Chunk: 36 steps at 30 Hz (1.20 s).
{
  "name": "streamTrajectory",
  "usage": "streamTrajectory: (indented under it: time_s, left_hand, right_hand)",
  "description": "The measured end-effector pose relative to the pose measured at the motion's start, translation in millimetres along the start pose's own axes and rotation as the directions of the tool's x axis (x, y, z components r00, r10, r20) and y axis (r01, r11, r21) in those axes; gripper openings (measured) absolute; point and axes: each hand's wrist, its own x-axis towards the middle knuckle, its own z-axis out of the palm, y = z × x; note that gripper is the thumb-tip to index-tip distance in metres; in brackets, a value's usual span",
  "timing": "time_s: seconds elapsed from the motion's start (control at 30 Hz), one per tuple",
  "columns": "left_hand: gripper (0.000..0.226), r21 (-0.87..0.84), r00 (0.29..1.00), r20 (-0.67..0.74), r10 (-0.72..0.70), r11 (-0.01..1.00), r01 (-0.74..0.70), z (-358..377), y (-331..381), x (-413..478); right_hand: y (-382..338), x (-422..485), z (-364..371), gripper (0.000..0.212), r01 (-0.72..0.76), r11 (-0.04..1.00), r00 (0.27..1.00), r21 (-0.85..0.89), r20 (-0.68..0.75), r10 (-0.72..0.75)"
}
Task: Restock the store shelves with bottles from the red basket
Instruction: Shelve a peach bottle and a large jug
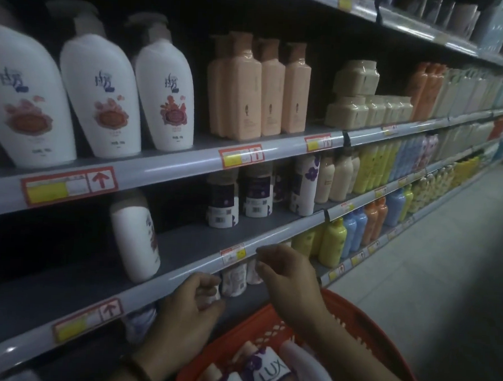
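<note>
Under the lower shelf rail (166, 282), my left hand (190, 309) is pinching a small pale bottle (215, 294). My right hand (288, 279) is curling beside the neighbouring bottles (234, 279), and I cannot tell its grip. The red basket (277, 334), carrying the LUX bottles (269, 375), is sitting just below. I am risking toppling that crowded row by nudging it in this dimness.
</note>
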Motion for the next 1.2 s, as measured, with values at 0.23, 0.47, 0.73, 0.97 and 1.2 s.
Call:
streamTrajectory:
  time_s: [0.23,0.47,0.73,0.97,1.2]
  left_hand:
    - [0.026,0.146,0.998,0.047,0.034,0.988,-0.041,10,-23,-7]
    - [0.023,0.116,1.0,0.012,0.011,0.993,-0.012,-10,-27,-9]
    - [0.025,0.124,0.996,-0.088,0.005,0.992,0.006,-58,-45,-40]
    - [0.025,0.191,0.986,-0.161,0.044,0.981,-0.013,-109,-58,-59]
    - [0.023,0.1,0.944,-0.329,0.007,0.995,0.028,-159,-77,-90]
  right_hand:
    - [37,-24,3,0.024,-0.093,0.995,0.991,-0.039,0.094,0.096]
    - [31,-30,12,0.021,-0.101,0.995,0.988,0.026,0.116,0.098]
    - [7,-29,50,0.013,-0.076,0.991,0.977,0.107,0.208,0.053]
    - [-4,-33,88,0.016,-0.049,0.986,0.969,0.158,0.247,0.009]
    - [-31,-61,140,0.02,-0.04,0.964,0.931,0.263,0.361,-0.06]
